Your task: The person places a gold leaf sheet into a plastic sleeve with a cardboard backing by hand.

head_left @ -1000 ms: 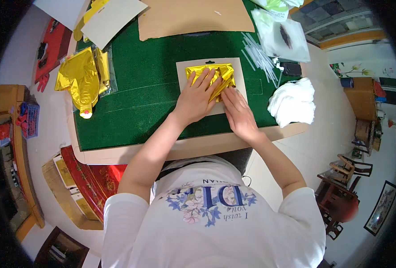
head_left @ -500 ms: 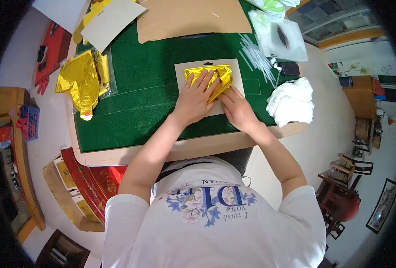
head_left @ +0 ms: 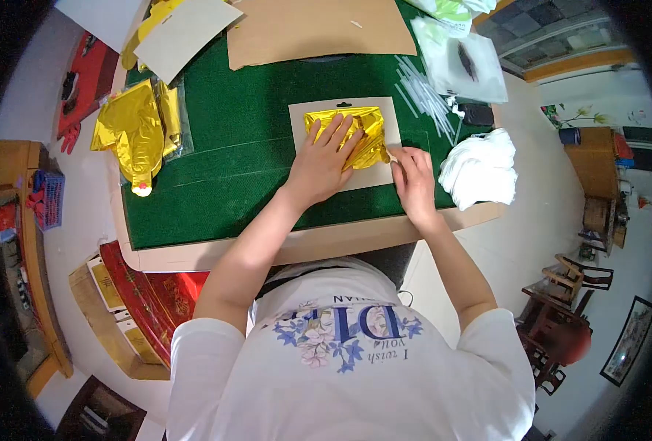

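Note:
A folded gold foil balloon (head_left: 370,140) lies on a pale cardboard card (head_left: 304,110) with a dark hanging slot at its top edge. My left hand (head_left: 322,162) presses flat on the foil, fingers spread, covering its left and lower part. My right hand (head_left: 417,184) is at the card's right edge, just off the foil. Its fingers are bent and close together; whatever they may hold is hidden. To the left lie more gold foil balloons (head_left: 131,125), some in a clear bag.
The green-topped table (head_left: 230,198) also bears a brown cardboard sheet (head_left: 311,29) and a pale card (head_left: 186,37) at the back. On the right are thin white plastic sticks (head_left: 425,95), a clear bag (head_left: 480,70), a small black case (head_left: 477,114) and white cloth (head_left: 480,169).
My right hand has moved right, from the foil's lower right corner to the card's right edge. More of the foil's right side shows now. My left hand has stayed put.

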`<state>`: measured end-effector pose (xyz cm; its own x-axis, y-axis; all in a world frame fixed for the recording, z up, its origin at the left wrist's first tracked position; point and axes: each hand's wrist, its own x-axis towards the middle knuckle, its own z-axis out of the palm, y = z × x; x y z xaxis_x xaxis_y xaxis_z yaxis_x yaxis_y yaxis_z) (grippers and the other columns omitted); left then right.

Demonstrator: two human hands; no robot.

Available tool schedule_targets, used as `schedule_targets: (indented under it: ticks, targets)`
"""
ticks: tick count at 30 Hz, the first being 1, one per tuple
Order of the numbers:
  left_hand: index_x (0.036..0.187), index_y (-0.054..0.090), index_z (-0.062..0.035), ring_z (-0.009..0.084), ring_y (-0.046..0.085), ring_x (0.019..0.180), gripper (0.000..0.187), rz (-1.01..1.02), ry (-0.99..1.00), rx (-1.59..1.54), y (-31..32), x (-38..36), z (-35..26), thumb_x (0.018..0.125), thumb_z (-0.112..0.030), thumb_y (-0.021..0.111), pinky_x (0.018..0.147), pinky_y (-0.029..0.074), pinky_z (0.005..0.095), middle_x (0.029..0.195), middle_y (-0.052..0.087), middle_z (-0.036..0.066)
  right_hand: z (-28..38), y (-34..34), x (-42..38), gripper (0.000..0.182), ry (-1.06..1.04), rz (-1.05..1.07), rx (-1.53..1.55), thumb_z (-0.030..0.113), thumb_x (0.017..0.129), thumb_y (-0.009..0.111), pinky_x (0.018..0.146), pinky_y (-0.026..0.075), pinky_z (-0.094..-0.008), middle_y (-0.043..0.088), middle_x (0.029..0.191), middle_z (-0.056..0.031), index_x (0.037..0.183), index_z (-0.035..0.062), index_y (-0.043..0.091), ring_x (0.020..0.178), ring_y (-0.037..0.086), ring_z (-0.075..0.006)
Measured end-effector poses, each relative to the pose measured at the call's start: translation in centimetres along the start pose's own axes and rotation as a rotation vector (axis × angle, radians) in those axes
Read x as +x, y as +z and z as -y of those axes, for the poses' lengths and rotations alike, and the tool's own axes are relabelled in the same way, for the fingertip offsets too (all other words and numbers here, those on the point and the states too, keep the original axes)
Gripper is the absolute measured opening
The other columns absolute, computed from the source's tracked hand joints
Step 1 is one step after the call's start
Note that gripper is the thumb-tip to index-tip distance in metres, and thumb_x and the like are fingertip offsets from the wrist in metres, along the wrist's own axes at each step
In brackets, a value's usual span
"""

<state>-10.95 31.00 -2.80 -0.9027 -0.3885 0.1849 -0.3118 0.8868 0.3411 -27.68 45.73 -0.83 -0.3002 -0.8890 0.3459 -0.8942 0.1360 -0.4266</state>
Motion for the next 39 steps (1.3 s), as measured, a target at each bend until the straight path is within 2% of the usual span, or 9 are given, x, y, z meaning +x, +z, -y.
schedule_targets:
  ticks: [7, 11, 14, 16, 20, 25, 29, 34, 39]
  targets:
    - [0.144, 0.039, -0.0124, 0.0290, 0.027, 0.142, 0.066, -0.025, 0.006, 0.022, 0.1, 0.0, 0.1, 0.085, -0.033, 0.061, 0.116, 0.020, 0.0510, 0.152, 0.033, 0.013, -0.7, 1.4, 1.6, 0.012, -0.041, -0.020, 0.134, 0.000, 0.080, 0.067, 0.073, 0.045, -0.0376, 0.055, 0.084, -0.0076, 0.091, 0.0045, 0.063, 0.081, 0.056, -0.0280]
    - [0.144, 0.040, -0.0121, 0.0293, 0.027, 0.142, 0.066, -0.032, 0.015, 0.025, 0.1, 0.0, 0.0, 0.085, -0.033, 0.061, 0.115, 0.020, 0.0513, 0.152, 0.033, 0.014, 0.7, 2.7, 2.6, 0.012, 0.111, -0.100, 0.315, -0.002, 0.080, 0.066, 0.068, 0.045, -0.0370, 0.054, 0.080, -0.0101, 0.090, 0.0032, 0.062, 0.075, 0.056, -0.0288]
    - [0.144, 0.040, -0.0116, 0.0296, 0.028, 0.142, 0.066, -0.028, 0.023, 0.034, 0.1, 0.0, 0.0, 0.085, -0.033, 0.061, 0.115, 0.020, 0.0516, 0.151, 0.033, 0.014, 0.8, 3.8, 3.0, 0.013, 0.132, -0.142, 0.315, -0.005, 0.082, 0.063, 0.060, 0.045, -0.0295, 0.053, 0.079, -0.0107, 0.093, 0.0001, 0.059, 0.066, 0.054, -0.0217]
    - [0.144, 0.040, -0.0114, 0.0298, 0.028, 0.142, 0.066, -0.032, 0.026, 0.036, 0.1, 0.0, 0.1, 0.085, -0.033, 0.061, 0.115, 0.021, 0.0518, 0.151, 0.033, 0.014, 1.0, 4.4, 3.2, 0.011, 0.178, -0.129, 0.267, -0.003, 0.080, 0.065, 0.068, 0.047, -0.0377, 0.055, 0.081, -0.0138, 0.087, 0.0011, 0.057, 0.076, 0.056, -0.0311]
    - [0.144, 0.039, -0.0110, 0.0298, 0.027, 0.142, 0.066, -0.033, 0.019, 0.005, 0.1, 0.0, 0.0, 0.085, -0.031, 0.062, 0.115, 0.020, 0.0517, 0.151, 0.033, 0.014, 2.0, 4.6, 3.4, 0.011, 0.217, -0.167, 0.284, -0.003, 0.080, 0.065, 0.069, 0.047, -0.0395, 0.054, 0.083, -0.0148, 0.084, 0.0009, 0.055, 0.078, 0.057, -0.0327]
    - [0.145, 0.038, -0.0110, 0.0298, 0.027, 0.142, 0.065, -0.023, 0.009, -0.018, -0.1, 0.0, -0.1, 0.086, -0.028, 0.061, 0.116, 0.019, 0.0517, 0.152, 0.032, 0.014, 1.9, 3.3, 2.1, 0.017, -0.120, -0.126, 0.171, -0.005, 0.080, 0.062, 0.079, 0.050, -0.0409, 0.060, 0.101, -0.0167, 0.097, -0.0024, 0.062, 0.093, 0.059, -0.0356]
    - [0.144, 0.040, -0.0111, 0.0295, 0.028, 0.142, 0.063, -0.036, 0.012, -0.014, -0.1, 0.0, -0.1, 0.087, -0.030, 0.059, 0.115, 0.020, 0.0520, 0.151, 0.034, 0.013, 2.8, 1.8, 1.1, 0.023, -0.137, 0.012, 0.133, -0.004, 0.079, 0.061, 0.092, 0.048, -0.0416, 0.059, 0.111, -0.0183, 0.103, -0.0044, 0.063, 0.103, 0.057, -0.0370]
    - [0.144, 0.040, -0.0117, 0.0293, 0.029, 0.141, 0.062, -0.069, 0.012, -0.018, 0.1, 0.1, -0.1, 0.088, -0.033, 0.058, 0.115, 0.021, 0.0522, 0.150, 0.035, 0.013, 2.9, 1.8, 0.7, 0.034, -0.172, 0.166, 0.014, -0.004, 0.079, 0.061, 0.107, 0.037, -0.0459, 0.055, 0.117, -0.0207, 0.112, -0.0047, 0.059, 0.118, 0.051, -0.0405]
    - [0.141, 0.044, -0.0117, 0.0296, 0.031, 0.141, 0.061, -0.087, 0.013, -0.015, 0.4, 0.1, 0.0, 0.087, -0.036, 0.059, 0.115, 0.020, 0.0524, 0.149, 0.037, 0.014, 2.5, 1.7, 0.9, 0.033, -0.155, 0.198, 0.142, -0.007, 0.078, 0.059, 0.102, 0.041, -0.0450, 0.055, 0.118, -0.0215, 0.110, -0.0045, 0.059, 0.116, 0.051, -0.0407]
